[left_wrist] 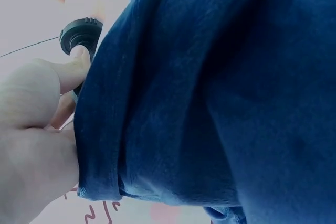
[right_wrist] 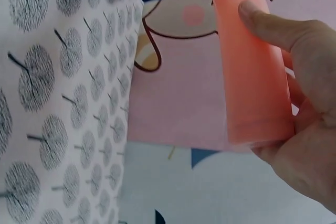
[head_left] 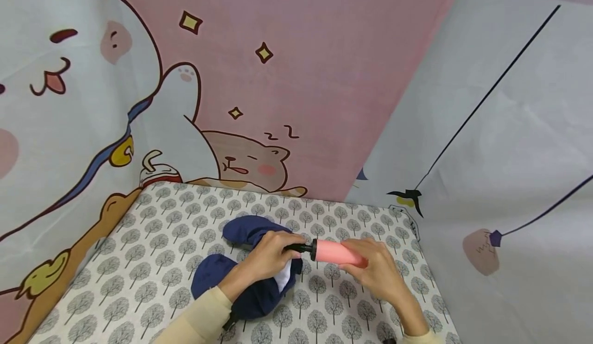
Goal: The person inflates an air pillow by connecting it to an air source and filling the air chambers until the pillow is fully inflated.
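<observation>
1. Navy cloth (head_left: 213,274) lies on the cover (head_left: 153,246), which is white with a print of grey trees. It looks bent and padded, with two rounded lobes pointing left and a gap between them.
2. Pink tube (head_left: 338,253): it is held between the two hands, to the right of the cloth, with its black end (head_left: 306,249) facing left. In the right wrist view it is raised clear of the cover.
3. Left hand (head_left: 271,256): it grips the black end, with the thumb pressed on it. Most of the fingers are hidden behind the cloth in the left wrist view, so I cannot tell whether they also hold the cloth.
4. Right hand (head_left: 375,267): it is wrapped round the pink tube near its far end, the thumb along the side and the fingers behind.
5. Whether the black end is joined to the cloth cannot be made out.
6. A white patch (head_left: 283,277) shows at the cloth's right side, just below the left hand.
7. Cream sleeves (head_left: 199,313) cover both forearms.
8. Behind the cover hangs a pink backdrop (head_left: 324,76) with a sleeping bear (head_left: 250,161) and small yellow stars (head_left: 264,53).
</observation>
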`<action>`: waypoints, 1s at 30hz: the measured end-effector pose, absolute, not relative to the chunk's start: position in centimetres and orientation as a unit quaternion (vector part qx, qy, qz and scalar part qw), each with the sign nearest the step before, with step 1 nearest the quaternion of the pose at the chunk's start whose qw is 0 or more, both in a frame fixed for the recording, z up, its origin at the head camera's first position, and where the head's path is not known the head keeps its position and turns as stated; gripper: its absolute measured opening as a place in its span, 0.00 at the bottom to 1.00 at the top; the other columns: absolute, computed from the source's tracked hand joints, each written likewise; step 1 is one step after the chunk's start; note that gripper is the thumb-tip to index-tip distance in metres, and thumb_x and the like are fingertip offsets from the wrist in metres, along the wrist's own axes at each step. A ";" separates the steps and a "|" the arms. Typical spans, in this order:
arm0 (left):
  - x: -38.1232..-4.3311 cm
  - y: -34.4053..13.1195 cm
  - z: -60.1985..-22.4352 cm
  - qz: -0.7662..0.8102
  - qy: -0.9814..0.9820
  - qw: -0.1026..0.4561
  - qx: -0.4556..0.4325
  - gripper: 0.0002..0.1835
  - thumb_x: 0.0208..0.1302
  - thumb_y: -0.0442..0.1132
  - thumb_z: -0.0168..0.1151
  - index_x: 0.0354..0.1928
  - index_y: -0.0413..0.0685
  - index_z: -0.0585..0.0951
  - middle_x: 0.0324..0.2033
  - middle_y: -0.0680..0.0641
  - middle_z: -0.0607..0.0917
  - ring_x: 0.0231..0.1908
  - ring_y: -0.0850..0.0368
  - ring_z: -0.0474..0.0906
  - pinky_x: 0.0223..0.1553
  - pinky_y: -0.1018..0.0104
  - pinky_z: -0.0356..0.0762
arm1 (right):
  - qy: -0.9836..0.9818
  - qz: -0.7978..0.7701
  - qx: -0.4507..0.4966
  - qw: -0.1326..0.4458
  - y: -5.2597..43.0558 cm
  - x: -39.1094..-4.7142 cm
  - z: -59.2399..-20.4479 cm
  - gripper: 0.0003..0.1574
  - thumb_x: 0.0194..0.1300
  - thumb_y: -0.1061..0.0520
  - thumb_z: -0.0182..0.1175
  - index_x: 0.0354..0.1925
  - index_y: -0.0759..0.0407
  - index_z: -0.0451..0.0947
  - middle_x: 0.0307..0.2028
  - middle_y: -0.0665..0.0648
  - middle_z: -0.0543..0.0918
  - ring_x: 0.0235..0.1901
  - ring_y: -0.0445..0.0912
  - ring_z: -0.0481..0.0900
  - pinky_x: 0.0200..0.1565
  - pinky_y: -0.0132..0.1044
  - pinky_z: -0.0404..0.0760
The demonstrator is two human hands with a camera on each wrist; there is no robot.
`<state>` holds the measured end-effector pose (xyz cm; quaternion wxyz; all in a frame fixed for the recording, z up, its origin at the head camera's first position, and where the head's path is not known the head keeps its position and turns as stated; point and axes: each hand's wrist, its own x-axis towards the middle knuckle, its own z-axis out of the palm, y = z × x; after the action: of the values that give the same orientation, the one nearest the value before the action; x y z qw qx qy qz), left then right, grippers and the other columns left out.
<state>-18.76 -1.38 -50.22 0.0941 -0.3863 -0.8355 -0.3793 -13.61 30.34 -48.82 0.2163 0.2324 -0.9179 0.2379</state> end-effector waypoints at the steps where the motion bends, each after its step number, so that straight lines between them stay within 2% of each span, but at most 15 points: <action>1: -18.8 -1.4 -50.2 -0.379 -0.836 0.093 -0.386 0.19 0.70 0.33 0.79 0.61 0.47 0.93 0.55 0.46 0.97 0.49 0.53 0.94 0.48 0.65 0.88 | -0.919 0.239 0.231 0.211 30.6 -13.5 -48.7 0.38 0.47 0.55 0.92 0.59 0.52 0.93 0.55 0.52 0.97 0.54 0.51 0.94 0.59 0.59 0.85; 4: -18.8 -1.5 -50.2 -0.380 -0.837 0.085 -0.385 0.19 0.71 0.34 0.78 0.62 0.47 0.92 0.55 0.45 0.96 0.47 0.54 0.94 0.46 0.67 0.87 | -0.923 0.241 0.226 0.197 31.6 -13.4 -48.5 0.39 0.48 0.57 0.92 0.60 0.50 0.93 0.56 0.50 0.96 0.55 0.51 0.93 0.60 0.61 0.86; 9: -18.8 -1.7 -50.3 -0.378 -0.837 0.074 -0.388 0.20 0.72 0.34 0.77 0.64 0.47 0.91 0.59 0.44 0.95 0.55 0.49 0.94 0.52 0.62 0.90 | -0.928 0.241 0.226 0.175 34.2 -13.1 -48.6 0.40 0.50 0.55 0.91 0.63 0.43 0.92 0.57 0.45 0.95 0.55 0.47 0.92 0.59 0.53 0.88; 11: -18.7 -1.8 -50.4 -0.379 -0.837 0.071 -0.388 0.20 0.73 0.34 0.77 0.65 0.46 0.91 0.61 0.43 0.94 0.59 0.47 0.93 0.55 0.59 0.91 | -0.927 0.239 0.227 0.177 35.4 -13.0 -48.7 0.41 0.49 0.55 0.92 0.62 0.42 0.92 0.57 0.44 0.96 0.55 0.48 0.92 0.61 0.49 0.86; 15: -18.7 -1.9 -50.4 -0.380 -0.839 0.073 -0.382 0.19 0.74 0.36 0.76 0.65 0.46 0.91 0.61 0.43 0.94 0.59 0.48 0.93 0.57 0.58 0.91 | -0.928 0.235 0.219 0.190 38.2 -12.8 -48.6 0.42 0.45 0.57 0.93 0.61 0.43 0.93 0.56 0.46 0.96 0.56 0.49 0.93 0.64 0.35 0.80; 20: -18.6 -2.2 -50.4 -0.382 -0.843 0.073 -0.373 0.19 0.75 0.38 0.76 0.65 0.47 0.91 0.61 0.44 0.95 0.56 0.51 0.94 0.54 0.60 0.90 | -0.932 0.237 0.196 0.190 40.8 -12.3 -48.1 0.43 0.44 0.57 0.93 0.61 0.45 0.93 0.56 0.50 0.96 0.57 0.41 0.90 0.65 0.22 0.72; 25: -18.7 -2.3 -50.5 -0.383 -0.843 0.080 -0.368 0.19 0.74 0.36 0.76 0.65 0.47 0.91 0.61 0.43 0.94 0.57 0.50 0.94 0.52 0.62 0.89 | -0.937 0.229 0.178 0.196 41.4 -12.0 -47.9 0.43 0.45 0.52 0.94 0.62 0.44 0.93 0.56 0.50 0.96 0.58 0.41 0.89 0.65 0.20 0.70; 28: -18.6 -2.1 -50.5 -0.387 -0.840 0.079 -0.371 0.19 0.74 0.35 0.76 0.65 0.47 0.91 0.61 0.42 0.94 0.57 0.49 0.94 0.52 0.62 0.89 | -0.929 0.227 0.200 0.214 40.5 -12.3 -48.1 0.43 0.42 0.55 0.94 0.60 0.45 0.94 0.55 0.50 0.97 0.55 0.46 0.91 0.65 0.25 0.73; 30: -18.6 -1.9 -50.6 -0.390 -0.838 0.071 -0.376 0.19 0.75 0.35 0.75 0.65 0.47 0.91 0.62 0.41 0.94 0.53 0.50 0.94 0.49 0.64 0.87 | -0.922 0.226 0.224 0.224 39.2 -12.7 -48.5 0.43 0.42 0.57 0.94 0.60 0.45 0.94 0.54 0.50 0.97 0.53 0.50 0.93 0.65 0.30 0.76</action>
<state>-18.60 -1.91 -50.60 0.0711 -0.3756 -0.8379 -0.3895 -12.68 39.22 -48.53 0.2235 0.2235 -0.9215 0.2255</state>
